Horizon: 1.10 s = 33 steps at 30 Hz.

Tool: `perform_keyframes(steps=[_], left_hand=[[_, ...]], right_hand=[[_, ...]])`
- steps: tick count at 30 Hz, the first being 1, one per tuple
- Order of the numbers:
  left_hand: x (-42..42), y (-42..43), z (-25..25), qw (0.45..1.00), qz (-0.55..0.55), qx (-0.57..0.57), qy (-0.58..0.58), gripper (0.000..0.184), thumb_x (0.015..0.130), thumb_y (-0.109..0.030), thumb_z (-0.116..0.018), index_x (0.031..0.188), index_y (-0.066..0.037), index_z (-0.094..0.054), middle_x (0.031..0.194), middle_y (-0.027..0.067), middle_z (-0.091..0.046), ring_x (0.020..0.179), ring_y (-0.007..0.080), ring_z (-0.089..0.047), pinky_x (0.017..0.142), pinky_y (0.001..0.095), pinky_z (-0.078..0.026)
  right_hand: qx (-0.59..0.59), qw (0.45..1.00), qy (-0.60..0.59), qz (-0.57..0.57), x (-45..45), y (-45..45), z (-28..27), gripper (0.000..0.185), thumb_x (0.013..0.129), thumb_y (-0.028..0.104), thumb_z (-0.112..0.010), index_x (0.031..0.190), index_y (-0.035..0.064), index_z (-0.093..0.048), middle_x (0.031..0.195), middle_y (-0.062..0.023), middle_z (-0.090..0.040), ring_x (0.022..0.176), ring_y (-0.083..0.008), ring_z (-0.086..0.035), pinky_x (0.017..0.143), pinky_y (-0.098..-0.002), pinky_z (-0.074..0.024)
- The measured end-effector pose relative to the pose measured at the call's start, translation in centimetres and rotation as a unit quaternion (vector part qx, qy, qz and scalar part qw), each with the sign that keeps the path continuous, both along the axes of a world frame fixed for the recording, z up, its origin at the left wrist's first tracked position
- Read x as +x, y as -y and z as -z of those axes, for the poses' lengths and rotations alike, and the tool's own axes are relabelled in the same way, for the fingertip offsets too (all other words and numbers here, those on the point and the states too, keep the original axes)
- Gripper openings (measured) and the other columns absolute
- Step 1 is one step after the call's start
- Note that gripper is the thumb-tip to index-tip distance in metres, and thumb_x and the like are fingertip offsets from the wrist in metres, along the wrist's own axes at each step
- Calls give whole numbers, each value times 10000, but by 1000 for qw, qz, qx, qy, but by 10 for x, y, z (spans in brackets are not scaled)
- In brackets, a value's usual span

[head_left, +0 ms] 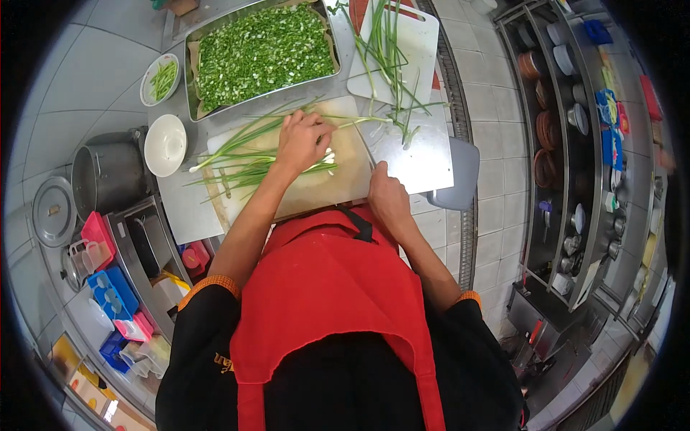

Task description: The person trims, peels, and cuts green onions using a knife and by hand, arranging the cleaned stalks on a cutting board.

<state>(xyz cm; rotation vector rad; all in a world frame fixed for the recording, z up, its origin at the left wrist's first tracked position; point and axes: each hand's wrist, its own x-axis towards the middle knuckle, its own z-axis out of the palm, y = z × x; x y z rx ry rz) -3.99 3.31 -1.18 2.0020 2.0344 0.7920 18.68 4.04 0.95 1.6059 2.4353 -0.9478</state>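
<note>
My left hand (304, 140) is over the cutting board (348, 172), its fingers curled down on green onions (251, 133). Their white ends show beside the fingers, and more stalks lie on the board below and left of the hand. At the board's right end, my right hand (389, 195) is closed round the handle of a knife (365, 147). The blade points up and away from me, with its tip near a stalk that reaches right from my left hand. My fingers hide most of the handle.
A large tray (191, 93) of chopped green onion stands behind the board. Left of it are a bowl of cut green pieces (160, 78) and a white bowl (165, 146). Whole green onions lie across a second white board (420, 50). A big pot (111, 176) stands at left, shelves (528, 144) at right.
</note>
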Motion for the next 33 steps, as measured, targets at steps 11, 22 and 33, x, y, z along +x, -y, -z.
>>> perform_keyframes(steps=[11, 22, 33], left_hand=[[-9, -31, 5, 970, -14, -173, 168, 109, 776, -198, -668, 837, -133, -730, 797, 29, -670, 830, 266, -574, 780, 386, -424], [5, -33, -14, 992, 3, -121, -40, 96, 778, -215, -661, 776, -123, -687, 808, 38, -652, 830, 271, -560, 812, 409, -390], [-104, 32, -70, 972, -66, -118, 192, 144, 871, -151, -650, 938, -25, -667, 835, 69, -683, 746, 117, -591, 663, 277, -460]], right_hand=[[-23, 999, 22, 14, -6, 0, -5, 133, 909, 118, -383, 984, 8, -378, 743, -317, -617, 727, -507, -621, 643, -579, -492], [-39, 999, 1, 33, 24, 22, -1, 152, 951, 166, -363, 988, 20, -385, 722, -313, -607, 704, -516, -592, 653, -592, -462], [-2, 989, -129, 78, 29, 17, -13, 230, 992, 233, -389, 936, 15, -436, 687, -304, -577, 662, -511, -560, 559, -571, -404]])
